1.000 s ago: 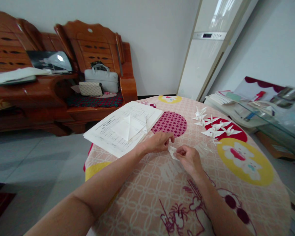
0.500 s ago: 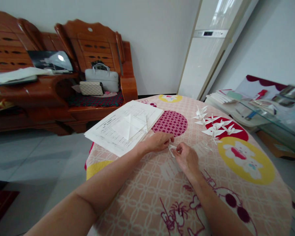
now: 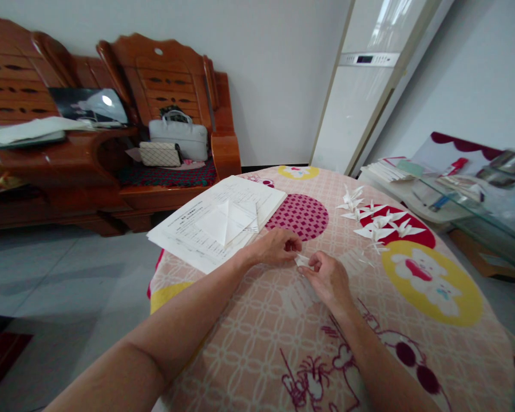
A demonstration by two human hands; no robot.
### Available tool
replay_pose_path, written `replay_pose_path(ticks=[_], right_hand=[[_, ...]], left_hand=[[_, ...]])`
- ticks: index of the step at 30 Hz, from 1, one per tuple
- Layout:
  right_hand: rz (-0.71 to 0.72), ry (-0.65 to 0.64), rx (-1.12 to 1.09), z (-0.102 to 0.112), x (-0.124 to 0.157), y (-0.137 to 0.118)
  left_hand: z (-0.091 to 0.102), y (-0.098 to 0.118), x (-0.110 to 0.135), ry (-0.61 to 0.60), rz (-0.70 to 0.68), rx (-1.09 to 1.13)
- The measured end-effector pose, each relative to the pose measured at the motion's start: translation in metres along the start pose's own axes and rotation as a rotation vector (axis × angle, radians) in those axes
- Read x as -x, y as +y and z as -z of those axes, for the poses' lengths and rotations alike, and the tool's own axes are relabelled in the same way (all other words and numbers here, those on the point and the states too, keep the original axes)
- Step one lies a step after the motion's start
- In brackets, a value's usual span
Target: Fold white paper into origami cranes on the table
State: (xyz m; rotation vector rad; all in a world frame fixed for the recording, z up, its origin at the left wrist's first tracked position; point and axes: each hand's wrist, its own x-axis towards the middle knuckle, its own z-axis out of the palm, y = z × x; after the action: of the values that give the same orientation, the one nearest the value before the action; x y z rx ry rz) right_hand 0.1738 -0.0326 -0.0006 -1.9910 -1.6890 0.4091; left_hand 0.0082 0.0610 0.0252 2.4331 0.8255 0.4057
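Note:
A small piece of folded white paper [image 3: 302, 260] is between my hands, just above the patterned tablecloth [image 3: 257, 320]. My right hand [image 3: 328, 277] pinches its right side between thumb and fingers. At its left tip, my left hand [image 3: 278, 246] has curled fingers closed on the paper's end, partly hiding it. Several folded paper cranes [image 3: 381, 220] lie to the right, beyond my right hand. Left of my hands, a larger creased white sheet [image 3: 229, 223] rests on a stack of printed papers [image 3: 189, 234].
The round table stands near a wooden sofa [image 3: 167, 74] with a grey handbag [image 3: 180, 140] and a quilted purse [image 3: 159, 154]. A glass-topped side table [image 3: 467, 209] with clutter is at the right. A tall white air conditioner [image 3: 352, 97] stands behind.
The folded paper has turned and now shows a slimmer shape between my fingers. My left fingers have shifted slightly at its tip, and my right hand has moved a little to the right.

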Motion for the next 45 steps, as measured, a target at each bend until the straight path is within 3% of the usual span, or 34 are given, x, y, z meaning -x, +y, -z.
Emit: replay_pose_path(ticks=[9, 13, 17, 29, 38, 45], right_hand=[[0.028, 0.019, -0.009, -0.002, -0.001, 0.004], [0.045, 0.029, -0.037, -0.002, 0.001, 0.006], [0.072, 0.024, -0.067, -0.001, 0.003, 0.007], [0.061, 0.006, -0.082, 0.001, 0.003, 0.006], [0.106, 0.009, -0.071, 0.000, 0.004, 0.007], [0.222, -0.019, 0.120, -0.002, 0.008, 0.006]], left_hand=[[-0.004, 0.012, 0.003, 0.040, -0.221, -0.405], [-0.005, 0.017, 0.004, -0.006, -0.219, -0.509], [-0.008, 0.018, 0.002, -0.013, -0.196, -0.514], [-0.018, 0.003, -0.001, -0.039, -0.341, -0.517], [-0.020, 0.008, -0.003, -0.024, -0.208, -0.522], [-0.013, 0.004, -0.005, 0.042, -0.005, -0.325]])
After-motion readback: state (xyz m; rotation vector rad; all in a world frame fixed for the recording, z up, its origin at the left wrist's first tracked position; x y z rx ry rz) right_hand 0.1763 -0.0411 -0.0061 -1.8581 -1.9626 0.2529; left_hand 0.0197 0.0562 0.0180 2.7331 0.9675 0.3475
